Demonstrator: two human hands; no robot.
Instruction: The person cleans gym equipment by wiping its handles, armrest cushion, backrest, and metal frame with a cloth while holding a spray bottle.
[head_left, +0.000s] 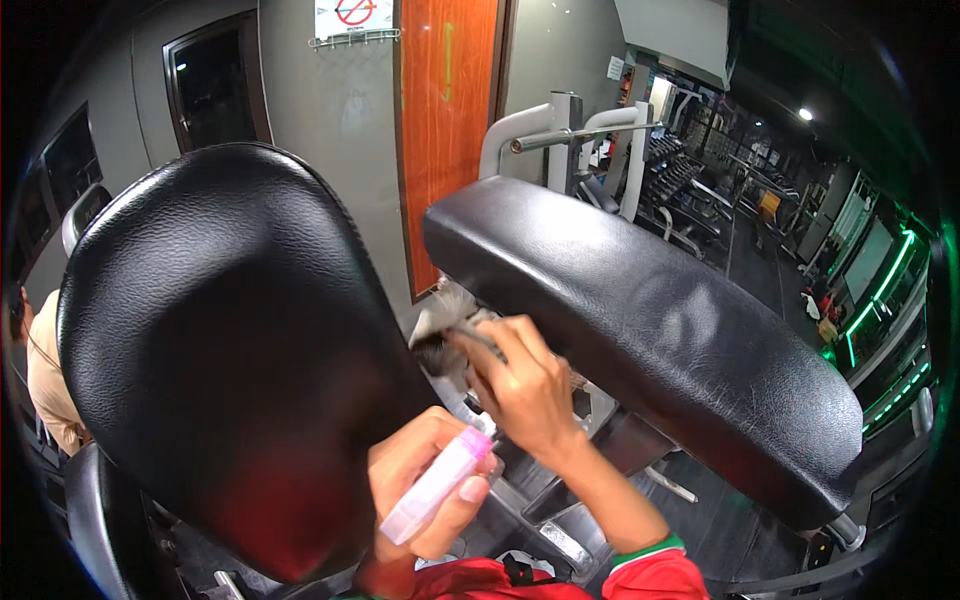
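Note:
My left hand (431, 484) is closed around a small translucent bottle with a pink cap (435, 487), near the lower middle. Beyond it my right hand (521, 382) grips a greyish cloth (450, 315), partly blurred, in the gap between two black padded cushions. To the left stands a large rounded backrest pad (225, 262) in black vinyl. On the right a long black padded cushion (645, 300) slopes down toward the lower right, its upper face shining.
A metal machine frame (566, 544) lies below my hands. Behind the long cushion is a rack with a steel barbell (585, 135). A person in a beige top (52, 375) is at the far left. An orange wooden door (450, 112) stands ahead.

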